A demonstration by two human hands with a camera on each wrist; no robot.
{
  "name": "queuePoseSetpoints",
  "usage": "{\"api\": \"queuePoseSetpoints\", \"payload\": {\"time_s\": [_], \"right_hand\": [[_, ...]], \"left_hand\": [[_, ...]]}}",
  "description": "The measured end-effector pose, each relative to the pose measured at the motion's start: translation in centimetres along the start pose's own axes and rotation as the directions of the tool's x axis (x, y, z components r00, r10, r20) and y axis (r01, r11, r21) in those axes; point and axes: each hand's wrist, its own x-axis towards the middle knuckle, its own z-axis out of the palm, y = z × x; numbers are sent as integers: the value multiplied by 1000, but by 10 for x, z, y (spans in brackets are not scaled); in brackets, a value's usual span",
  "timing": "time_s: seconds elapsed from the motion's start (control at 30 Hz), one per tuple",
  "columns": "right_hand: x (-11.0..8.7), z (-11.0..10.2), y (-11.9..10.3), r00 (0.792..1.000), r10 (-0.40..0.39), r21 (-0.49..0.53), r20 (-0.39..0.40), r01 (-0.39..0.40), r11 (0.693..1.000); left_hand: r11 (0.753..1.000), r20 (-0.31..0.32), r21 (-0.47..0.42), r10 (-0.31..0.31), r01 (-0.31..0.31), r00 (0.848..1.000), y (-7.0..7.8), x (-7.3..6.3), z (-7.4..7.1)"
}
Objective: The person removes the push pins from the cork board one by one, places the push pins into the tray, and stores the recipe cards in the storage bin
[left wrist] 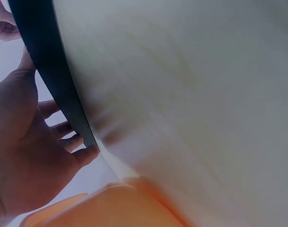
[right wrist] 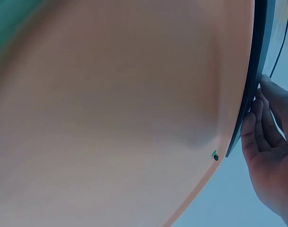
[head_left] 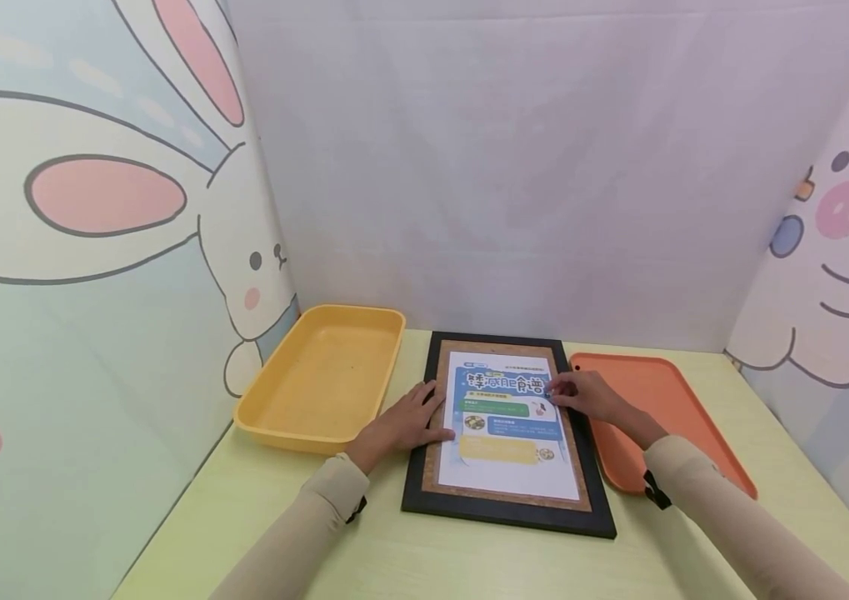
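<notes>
A printed poster point(head_left: 517, 479) lies on a brown board with a black frame point(head_left: 506, 518). My left hand point(head_left: 411, 418) rests over the board's left edge, its fingers spread and the thumb on the poster. In the left wrist view, the fingertips of that left hand point(left wrist: 37, 142) reach over the black frame. My right hand point(head_left: 589, 395) is at the poster's upper right edge, thumb and fingertips pinching what looks like a small dark push pin point(head_left: 547, 394). In the right wrist view, the right hand point(right wrist: 272, 137) is beside the frame; its fingertips are partly hidden.
A yellow tray point(head_left: 319, 433) stands left of the board. To its right lies an orange tray point(head_left: 682, 417), its left edge close to the frame. Small green and black pins point(right wrist: 215, 155) are in the orange tray's corner. A pale wall point(head_left: 514, 167) rises behind the table.
</notes>
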Motion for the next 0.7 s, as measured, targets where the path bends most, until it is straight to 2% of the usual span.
{"api": "queuePoseSetpoints", "payload": {"time_s": [0.2, 0.7], "right_hand": [[3, 0, -3, 999, 48, -11, 16, -48, 999], [4, 0, -4, 999, 43, -35, -8, -44, 998]], "left_hand": [[1000, -4, -4, 3, -3, 1000, 1, -1, -1], [1000, -2, -1, -1, 1, 1000, 1, -1, 0]]}}
